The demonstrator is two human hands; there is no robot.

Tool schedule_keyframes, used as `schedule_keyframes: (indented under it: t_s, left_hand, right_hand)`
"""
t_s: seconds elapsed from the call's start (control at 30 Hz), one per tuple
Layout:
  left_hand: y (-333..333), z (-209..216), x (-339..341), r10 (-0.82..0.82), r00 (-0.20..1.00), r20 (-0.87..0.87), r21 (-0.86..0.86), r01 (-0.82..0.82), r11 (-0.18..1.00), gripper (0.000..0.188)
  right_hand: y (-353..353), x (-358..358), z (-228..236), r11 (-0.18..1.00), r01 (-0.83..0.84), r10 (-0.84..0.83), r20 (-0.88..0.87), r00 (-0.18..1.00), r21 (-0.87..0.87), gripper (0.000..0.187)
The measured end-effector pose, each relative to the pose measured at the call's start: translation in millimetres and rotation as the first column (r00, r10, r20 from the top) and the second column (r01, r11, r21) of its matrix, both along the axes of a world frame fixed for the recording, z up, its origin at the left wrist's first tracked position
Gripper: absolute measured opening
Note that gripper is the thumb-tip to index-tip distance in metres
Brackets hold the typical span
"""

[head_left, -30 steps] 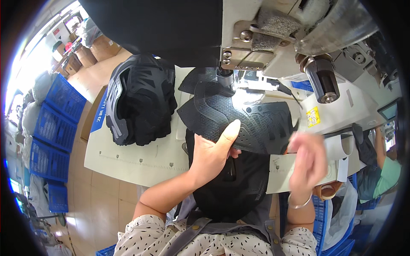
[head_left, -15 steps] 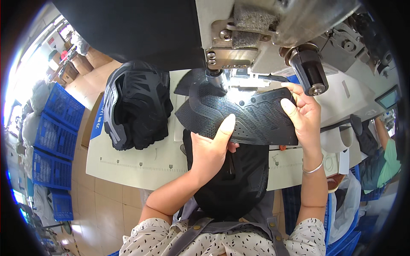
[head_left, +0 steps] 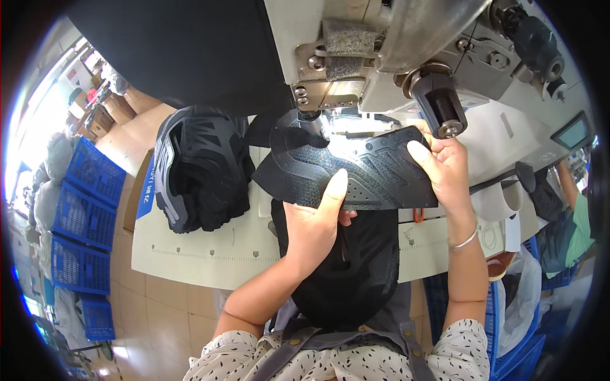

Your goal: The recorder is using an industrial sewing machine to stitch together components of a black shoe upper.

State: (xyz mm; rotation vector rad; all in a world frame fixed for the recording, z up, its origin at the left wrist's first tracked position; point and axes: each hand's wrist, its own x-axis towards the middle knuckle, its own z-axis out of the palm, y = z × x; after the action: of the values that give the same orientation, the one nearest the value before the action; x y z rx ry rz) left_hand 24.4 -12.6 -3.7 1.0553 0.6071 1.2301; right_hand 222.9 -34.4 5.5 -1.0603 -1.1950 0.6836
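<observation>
Between my hands is a black shoe upper (head_left: 375, 171), a flat textured piece with punched holes and raised stripes. My left hand (head_left: 318, 219) grips its lower edge, thumb on top and fingers underneath. At its right end my right hand (head_left: 441, 165) pinches the edge between thumb and fingers. The far left part of the upper lies by the presser foot of a sewing machine (head_left: 330, 92), under a bright lamp. Another black upper (head_left: 343, 267) hangs over the table's front edge below my hands. A stack of black uppers (head_left: 203, 171) rests on the table to the left.
The pale work table (head_left: 190, 254) has a ruler scale along its front edge. Blue crates (head_left: 82, 209) stand stacked at the left. A thread spool holder (head_left: 438, 105) juts out above my right hand. Another person in green (head_left: 578, 228) is at the far right.
My view has shifted slightly, so the machine sits a little further left. Both hands keep their grip on the upper, which has barely moved.
</observation>
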Motion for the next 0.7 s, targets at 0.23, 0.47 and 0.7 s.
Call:
schedule_keyframes:
  t_s: [0.23, 0.47, 0.7]
  left_hand:
    - [2.1, 2.8, -4.3, 0.000, 0.999, -0.036, -0.025, -0.001, 1.000, 0.011]
    - [9.4, -0.7, -9.5, -0.026, 0.999, -0.032, -0.046, 0.025, 0.999, 0.013]
    - [13.2, 1.3, -12.4, -0.037, 0.998, -0.057, -0.009, 0.036, 0.999, 0.010]
  right_hand:
    - [-7.4, -7.2, -0.1, 0.998, 0.042, -0.043, 0.030, 0.999, 0.041, 0.031]
    - [-10.7, -11.3, -1.1, 0.995, 0.072, -0.080, 0.109, 0.991, 0.073, 0.032]
    - [-11.9, -14.1, -0.9, 0.996, 0.052, -0.058, 0.089, 0.994, 0.068, 0.032]
